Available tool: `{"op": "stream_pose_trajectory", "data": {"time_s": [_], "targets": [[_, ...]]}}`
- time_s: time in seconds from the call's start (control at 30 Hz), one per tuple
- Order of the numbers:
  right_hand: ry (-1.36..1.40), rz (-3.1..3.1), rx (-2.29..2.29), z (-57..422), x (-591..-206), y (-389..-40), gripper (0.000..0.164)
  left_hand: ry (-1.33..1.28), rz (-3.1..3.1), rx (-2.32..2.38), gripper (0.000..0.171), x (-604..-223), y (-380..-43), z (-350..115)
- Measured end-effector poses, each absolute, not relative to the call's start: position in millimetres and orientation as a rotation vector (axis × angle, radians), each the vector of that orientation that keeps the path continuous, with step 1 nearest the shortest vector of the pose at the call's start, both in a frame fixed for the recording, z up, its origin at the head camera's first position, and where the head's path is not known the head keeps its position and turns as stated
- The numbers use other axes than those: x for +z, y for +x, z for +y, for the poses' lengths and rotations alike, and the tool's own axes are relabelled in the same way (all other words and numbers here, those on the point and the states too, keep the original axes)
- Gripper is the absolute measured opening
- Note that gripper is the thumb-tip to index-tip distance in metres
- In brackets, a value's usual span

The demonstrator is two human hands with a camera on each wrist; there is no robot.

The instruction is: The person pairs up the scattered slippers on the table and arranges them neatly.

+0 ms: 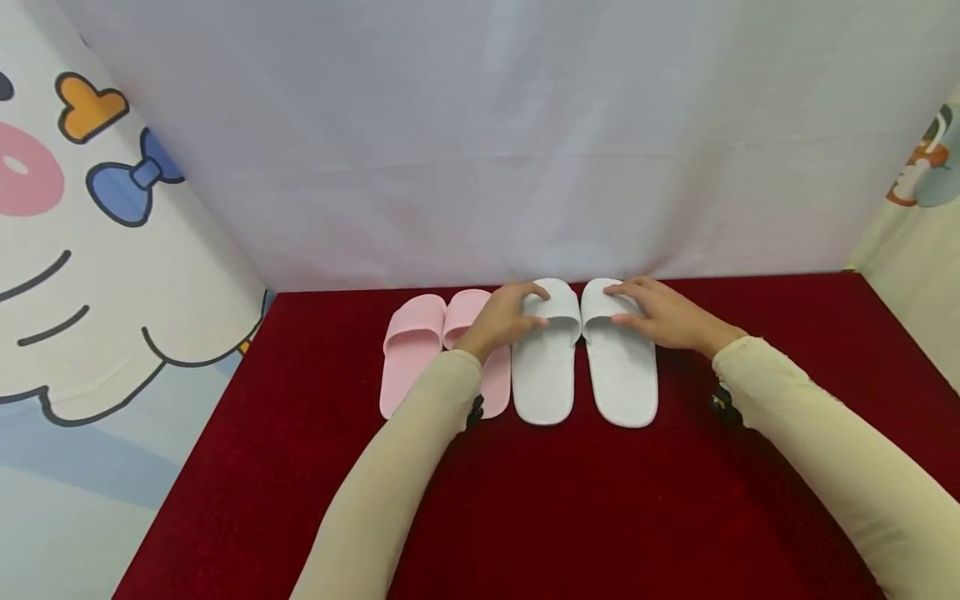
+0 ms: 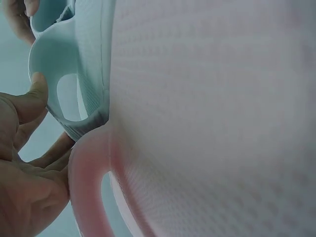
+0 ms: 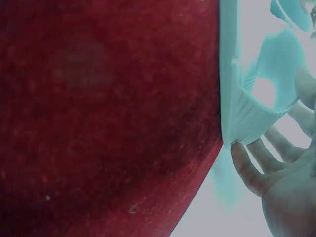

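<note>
Two white slippers lie side by side with their toes at the back edge of the red surface, one on the left (image 1: 543, 379) and one on the right (image 1: 624, 383). My left hand (image 1: 498, 321) rests at the outer side of the left white slipper's strap, its thumb at the strap's rim. My right hand (image 1: 667, 315) touches the strap of the right white slipper from the outer side. In the right wrist view its fingers (image 3: 266, 158) are spread and fairly straight along the toe end.
A pink slipper pair, its left one (image 1: 405, 379) fully seen and its right one (image 1: 497, 385) partly behind my left arm, lies left of the white pair. Behind the red surface (image 1: 562, 508) hangs a pale cloth wall (image 1: 540, 167). Cartoon-printed cloth (image 1: 112, 308) borders the left.
</note>
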State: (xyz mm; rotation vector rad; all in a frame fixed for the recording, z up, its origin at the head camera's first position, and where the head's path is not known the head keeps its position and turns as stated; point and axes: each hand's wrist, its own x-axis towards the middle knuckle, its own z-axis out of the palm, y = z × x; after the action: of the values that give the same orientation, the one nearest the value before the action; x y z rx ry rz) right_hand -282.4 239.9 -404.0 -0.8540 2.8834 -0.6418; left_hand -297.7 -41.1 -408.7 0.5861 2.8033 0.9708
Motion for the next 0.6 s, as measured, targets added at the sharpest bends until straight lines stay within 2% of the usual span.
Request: {"op": "stream_pose_trajectory", "data": {"time_s": [0.37,0.6], "targets": [[-0.879,2.859,-0.672,242.8,-406.7,-281.3,0.051,0.602,2.795,0.950,0.041,-409.7,-293.9,-39.8],[-0.991,2.921,-0.687,250.8,-416.9,-267.9,0.056,0.618,2.817,0.874,0.047,-410.9,-277.5,-33.8]]}}
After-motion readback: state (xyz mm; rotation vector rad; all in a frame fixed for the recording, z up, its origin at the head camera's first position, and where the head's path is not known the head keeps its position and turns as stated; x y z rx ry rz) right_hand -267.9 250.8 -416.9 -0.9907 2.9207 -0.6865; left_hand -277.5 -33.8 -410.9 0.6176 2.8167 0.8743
